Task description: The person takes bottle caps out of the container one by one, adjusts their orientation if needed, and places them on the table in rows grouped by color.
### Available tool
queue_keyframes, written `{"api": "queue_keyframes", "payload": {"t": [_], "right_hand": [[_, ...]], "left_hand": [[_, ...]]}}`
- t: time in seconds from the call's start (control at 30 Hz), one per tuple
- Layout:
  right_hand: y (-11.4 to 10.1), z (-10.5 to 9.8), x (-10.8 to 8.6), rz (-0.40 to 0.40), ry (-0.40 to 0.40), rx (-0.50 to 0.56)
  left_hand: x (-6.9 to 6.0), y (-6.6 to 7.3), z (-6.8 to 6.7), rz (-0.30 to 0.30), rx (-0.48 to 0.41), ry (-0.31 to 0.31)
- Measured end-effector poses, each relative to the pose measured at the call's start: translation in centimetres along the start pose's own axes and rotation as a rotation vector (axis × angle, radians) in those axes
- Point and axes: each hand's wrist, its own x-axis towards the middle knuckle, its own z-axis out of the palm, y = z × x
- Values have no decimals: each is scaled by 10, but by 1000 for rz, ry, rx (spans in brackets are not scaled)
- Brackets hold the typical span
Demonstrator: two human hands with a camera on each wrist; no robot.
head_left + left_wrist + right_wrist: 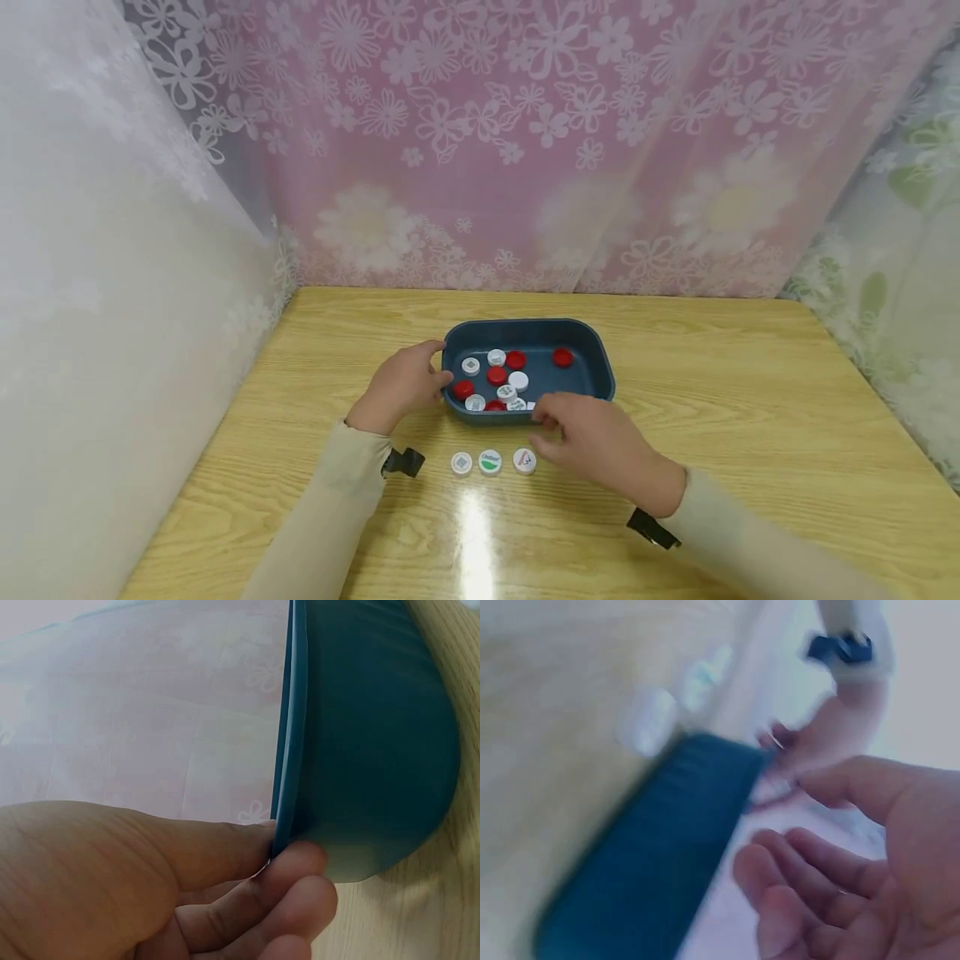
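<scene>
Beige sleeves (330, 500) reach up from the lower edge of my head view, cut off by the frame, with a black band (652, 528) at each wrist. Much is hard for me to read: the right hand (600, 442) covers part of the front wall of the dark blue tray (540, 333), and a white piece by its fingertips shows only as a sliver. Blur smears my right wrist view, and my left wrist view shows the tray's outer side but none of its contents.

On the left hand (401, 387), I see thumb and fingers pinching the tray's left rim. The right hand's fingers are loosely bent, thumb parted from them, at the front rim. Red caps (497, 375) and white caps (517, 381) lie inside, mostly toward the left hand; one red cap sits apart at the right. Before the tray, on the wooden surface (750, 417), I count a row of three: a grey-marked cap (461, 463), a green-marked cap (490, 462) and a red-marked cap (524, 461), the last just beside the right thumb.
</scene>
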Motion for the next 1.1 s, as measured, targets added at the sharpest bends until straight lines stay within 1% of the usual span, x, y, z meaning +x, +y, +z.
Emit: {"api": "queue_keyframes", "payload": {"t": [0.1,0.2,0.23,0.3,0.37,0.43,0.53,0.6,0.73,0.83,0.97,1.03,1.1], "right_hand": [[6,-16,2,3,144,22],[15,-28,8,7,233,24],[18,-31,10,11,249,22],[24,-36,17,21,255,14],[28,-40,24,28,237,11],[30,-44,33,32,193,-7],[32,-51,49,31,81,-53],[33,-56,61,36,-29,-82],[39,-65,89,43,-275,-106],[40,-65,110,23,-414,-136],[35,-58,138,-39,-525,-206],[31,-49,152,-71,-557,-247],[27,-38,163,-98,-569,-298]], "left_hand": [[0,1,1,-4,-7,-2],[0,-1,1,-3,-14,-2],[0,-1,2,-2,-17,-3],[0,-2,2,3,-21,-3],[0,-3,2,4,-24,-4],[0,-3,2,6,-28,-6],[1,-3,2,8,-25,-4],[2,-2,2,10,-14,2],[4,-1,2,12,-14,9],[5,-1,3,16,-30,1],[5,-4,4,14,-43,1],[6,-5,4,14,-46,5],[5,-6,3,16,-48,6]]}}
